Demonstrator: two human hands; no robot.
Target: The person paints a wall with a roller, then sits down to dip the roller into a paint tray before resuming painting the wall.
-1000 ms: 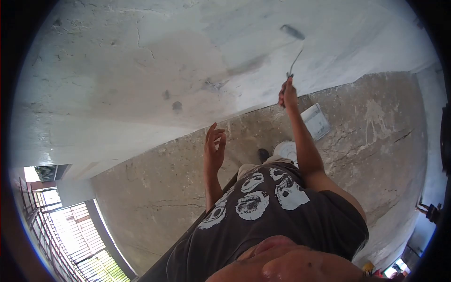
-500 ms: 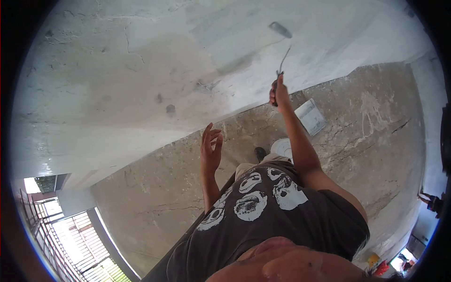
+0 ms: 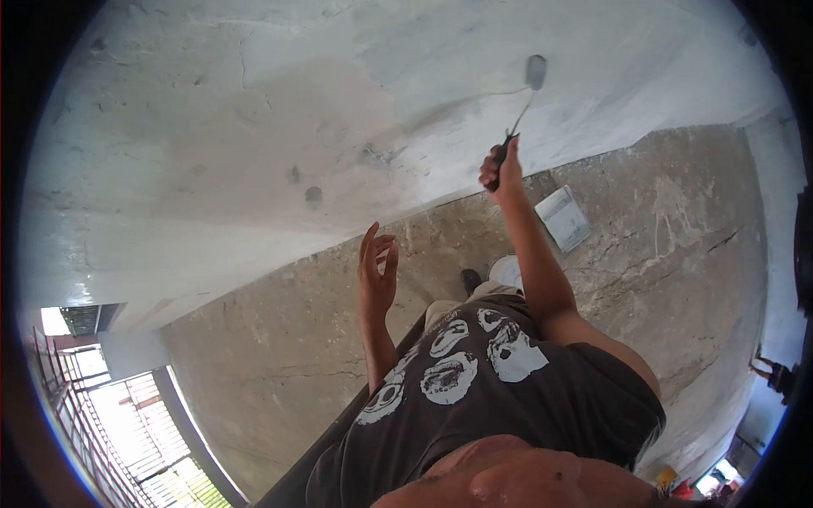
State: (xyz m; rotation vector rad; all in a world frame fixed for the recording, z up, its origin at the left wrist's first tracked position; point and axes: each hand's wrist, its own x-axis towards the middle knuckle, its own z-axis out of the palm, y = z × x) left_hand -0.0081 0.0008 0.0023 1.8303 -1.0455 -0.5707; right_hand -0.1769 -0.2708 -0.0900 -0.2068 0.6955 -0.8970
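Note:
My right hand (image 3: 505, 173) is closed round the dark handle of a small paint roller (image 3: 535, 73). A thin bent wire runs from the handle up to the grey roller head, which overlaps the pale, patchily painted wall (image 3: 279, 110). A damp-looking grey streak lies on the wall left of the roller head. My left hand (image 3: 378, 269) is raised in front of my body near the foot of the wall, fingers apart and slightly bent, holding nothing.
A whitish flat tray (image 3: 562, 218) lies on the cracked concrete floor (image 3: 262, 356) by the wall. Near my shoe (image 3: 470, 280) stands a white bucket (image 3: 506, 272), partly hidden by my arm. Barred windows (image 3: 144, 432) are at lower left; another person (image 3: 775, 378) is at far right.
The roller head has swung to the right and turned from slanting to nearly upright. My right wrist has tilted with it; my left hand has stayed almost in place.

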